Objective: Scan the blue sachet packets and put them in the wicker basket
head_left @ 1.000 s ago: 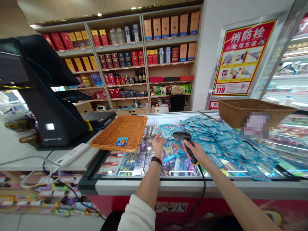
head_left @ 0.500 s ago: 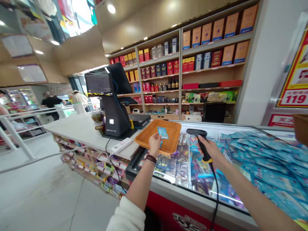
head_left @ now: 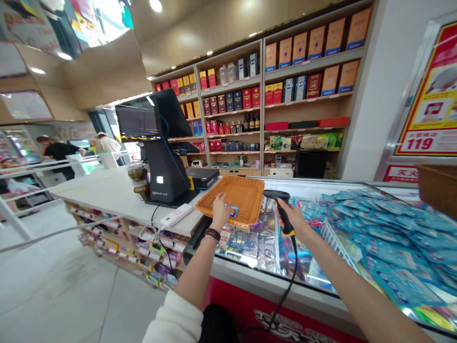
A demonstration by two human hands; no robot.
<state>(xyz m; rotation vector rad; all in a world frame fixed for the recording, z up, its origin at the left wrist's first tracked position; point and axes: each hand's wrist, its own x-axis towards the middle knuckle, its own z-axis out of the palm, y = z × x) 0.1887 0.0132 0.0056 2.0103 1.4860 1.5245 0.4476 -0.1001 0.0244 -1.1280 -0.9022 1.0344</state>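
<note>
A white sleeve (head_left: 167, 319) is covering the left arm, and a beaded bracelet (head_left: 213, 234) is circling its wrist. The left hand (head_left: 220, 213) is reaching over the near rim of a wicker tray (head_left: 246, 190), with its fingers extended and lying on a small blue packet (head_left: 233, 211) inside the tray; I cannot tell whether they are pinching it. The right hand (head_left: 291, 216) is wrapping around the grip of a black barcode scanner (head_left: 282, 206), whose head is pointing up and left, just beside the tray. The scanner's black cord (head_left: 285, 295) is hanging down past the red front of a freezer (head_left: 243, 309). The tray is sitting on the freezer's glass top (head_left: 250, 257), above rows of packaged goods. To the right, a heap of blue sachets (head_left: 392, 243) is filling a wire-edged section. On the left, a white counter (head_left: 107, 190) is holding a white power strip (head_left: 174, 216), a glass jar (head_left: 137, 178) and a black till (head_left: 164, 176). Beyond the till, two people (head_left: 60, 151) are standing near the aisle. Wooden shelves (head_left: 264, 95) of boxed liquor are lining the far wall, beside a red and yellow fire-safety poster (head_left: 428, 95).
</note>
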